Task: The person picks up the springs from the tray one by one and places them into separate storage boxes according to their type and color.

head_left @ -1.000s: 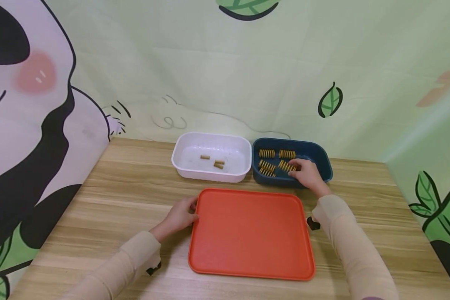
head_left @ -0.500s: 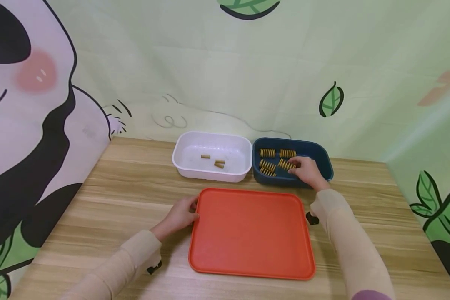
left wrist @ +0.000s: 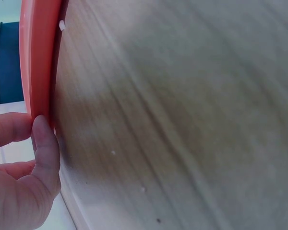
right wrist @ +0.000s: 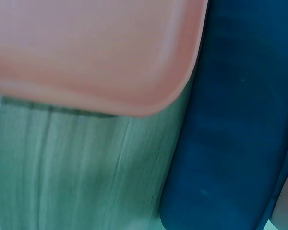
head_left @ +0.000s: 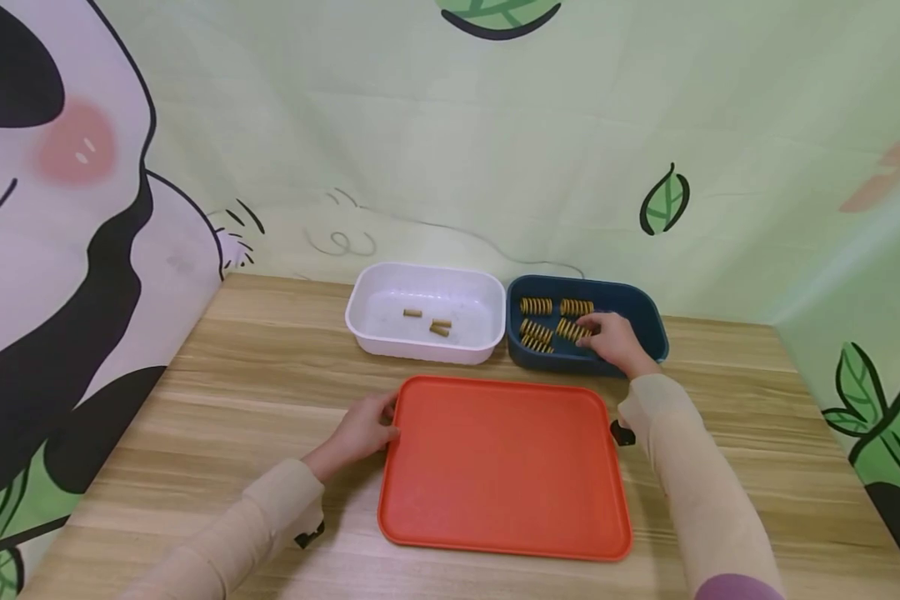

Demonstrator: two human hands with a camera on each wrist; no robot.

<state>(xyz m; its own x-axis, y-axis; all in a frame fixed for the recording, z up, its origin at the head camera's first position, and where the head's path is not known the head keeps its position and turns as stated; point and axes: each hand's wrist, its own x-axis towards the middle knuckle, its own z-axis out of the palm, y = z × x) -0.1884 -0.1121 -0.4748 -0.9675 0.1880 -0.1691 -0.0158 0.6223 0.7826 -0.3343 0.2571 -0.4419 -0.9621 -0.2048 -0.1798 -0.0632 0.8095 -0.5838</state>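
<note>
In the head view my left hand [head_left: 360,429] pinches the left rim of a red rectangular tray [head_left: 504,468] lying on the table. The left wrist view shows the thumb and fingers of that left hand [left wrist: 26,172] on the tray's edge. Inside a dark blue bin [head_left: 633,302] behind the tray, my right hand [head_left: 613,340] grips the right end of a yellow-brown coil spring [head_left: 570,329]. Its fingertips are partly hidden there. Several similar springs [head_left: 536,306] lie in the same bin. Only a sliver of the right hand [right wrist: 285,206] shows in the right wrist view.
Left of the blue bin, a white bin [head_left: 423,350] holds 3 short brown rods [head_left: 412,313]. Both bins stand against a printed cloth backdrop [head_left: 420,167]. Wood-grain table [head_left: 217,400] surface extends on both sides of the tray.
My right hand stays at the same spring while its forearm has swung slightly to the left. The left hand and the tray have kept their places.
</note>
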